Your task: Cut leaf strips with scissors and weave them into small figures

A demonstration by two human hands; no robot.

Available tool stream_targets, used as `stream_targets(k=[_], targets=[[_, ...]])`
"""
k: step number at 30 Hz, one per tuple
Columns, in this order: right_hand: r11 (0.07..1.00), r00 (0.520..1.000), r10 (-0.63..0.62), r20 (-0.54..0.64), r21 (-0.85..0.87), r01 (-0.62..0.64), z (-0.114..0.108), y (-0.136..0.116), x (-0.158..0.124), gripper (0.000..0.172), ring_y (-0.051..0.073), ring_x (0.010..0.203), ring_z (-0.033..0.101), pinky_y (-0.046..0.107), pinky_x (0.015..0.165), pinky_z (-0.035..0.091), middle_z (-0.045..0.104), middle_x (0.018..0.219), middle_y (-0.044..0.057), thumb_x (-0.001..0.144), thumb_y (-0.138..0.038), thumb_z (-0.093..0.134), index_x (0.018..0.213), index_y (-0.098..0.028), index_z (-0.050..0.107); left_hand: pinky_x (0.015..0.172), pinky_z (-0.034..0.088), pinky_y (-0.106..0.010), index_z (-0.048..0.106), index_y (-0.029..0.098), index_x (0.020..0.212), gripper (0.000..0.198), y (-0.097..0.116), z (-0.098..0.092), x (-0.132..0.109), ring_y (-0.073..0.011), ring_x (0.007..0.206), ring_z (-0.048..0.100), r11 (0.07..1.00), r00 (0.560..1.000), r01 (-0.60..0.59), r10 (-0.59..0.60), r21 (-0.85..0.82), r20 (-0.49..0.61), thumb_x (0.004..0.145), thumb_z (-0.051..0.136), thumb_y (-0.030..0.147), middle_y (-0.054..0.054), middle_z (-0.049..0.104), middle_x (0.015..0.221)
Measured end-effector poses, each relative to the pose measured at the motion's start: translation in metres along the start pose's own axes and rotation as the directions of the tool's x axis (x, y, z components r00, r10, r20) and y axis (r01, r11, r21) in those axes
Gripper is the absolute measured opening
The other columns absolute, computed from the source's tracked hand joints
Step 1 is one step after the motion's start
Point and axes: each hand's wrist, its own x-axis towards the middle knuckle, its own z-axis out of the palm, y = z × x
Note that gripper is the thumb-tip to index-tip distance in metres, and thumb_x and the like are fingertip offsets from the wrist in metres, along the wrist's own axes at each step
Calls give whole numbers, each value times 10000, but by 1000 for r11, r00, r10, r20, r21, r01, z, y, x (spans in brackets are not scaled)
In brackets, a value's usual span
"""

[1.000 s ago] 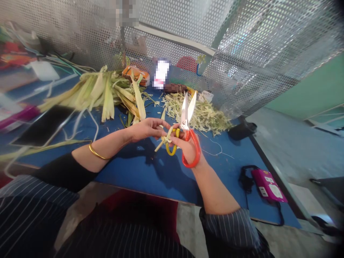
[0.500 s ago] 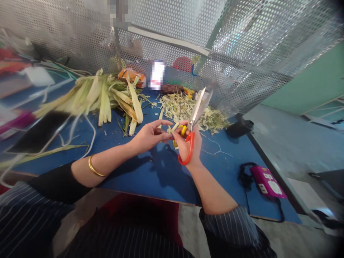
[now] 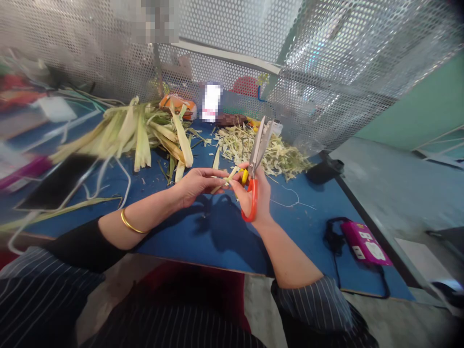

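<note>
Between my two hands, over the blue table, is a small pale strip of corn husk. My left hand pinches its near end between thumb and fingers. The thumb and fingertips of my right hand press on the same strip. Hooked on my right hand is a pair of red-handled scissors, blades pointing up and away and slightly apart. Something yellow shows by the right fingers; I cannot tell what it is. Beyond the hands lies a heap of cut husk pieces.
Long corn husks are piled at the back left, by an orange packet. A phone and white cables lie at the left. To the right are a black cup-like object and a magenta box with a black strap. A perforated metal screen stands behind.
The scissors have swung so their blades point more upright and left. My left fingers have closed in on the husk strip, which now shows longer between the hands.
</note>
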Motion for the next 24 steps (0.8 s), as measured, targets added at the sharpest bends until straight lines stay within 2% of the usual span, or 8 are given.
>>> stream_targets(k=[3,6,9,11,16,24], targets=[[999,997,13,69,-36,-10,-9,-2,3,349,123,642,572,284,648,509,575,756,-27,770,-343,640,1079,-251,507,701,540,-239,714,128,934,266,1,-1,2,-114,663,664,996,999,-42,39,-78,-29,672,757,150,-60,722,770],[972,988,40,150,-236,-4,-23,-7,7,409,139,631,560,295,646,489,590,755,-13,768,-400,641,1130,-244,533,678,538,-237,717,139,911,223,6,-5,5,-123,676,670,980,991,-126,117,-154,-69,689,739,127,-46,713,720],[872,975,42,217,-484,70,-34,-12,11,506,166,651,575,306,658,472,625,778,15,728,-470,670,1151,-220,549,676,534,-228,719,144,905,227,13,-13,8,-133,719,678,959,977,-205,188,-195,-101,681,748,123,-42,712,728],[806,962,28,271,-576,139,-37,-15,13,562,180,663,584,310,657,467,637,807,37,718,-516,665,1165,-199,542,680,528,-220,719,146,918,239,16,-18,10,-123,716,673,950,969,-239,221,-202,-108,682,753,139,-43,714,741],[723,936,-29,350,-639,261,-39,-14,15,622,185,673,593,306,628,465,625,943,83,711,-609,628,1167,-197,528,680,516,-211,728,145,902,221,23,-22,10,-97,661,650,936,957,-282,259,-212,-127,683,753,158,-38,712,724],[581,927,-93,364,-736,347,-37,-11,15,579,209,725,614,305,622,443,632,961,81,724,-655,583,1097,-214,559,656,510,-194,738,150,871,207,24,-22,9,-74,601,637,932,951,-299,275,-206,-140,666,752,128,-23,711,695]])
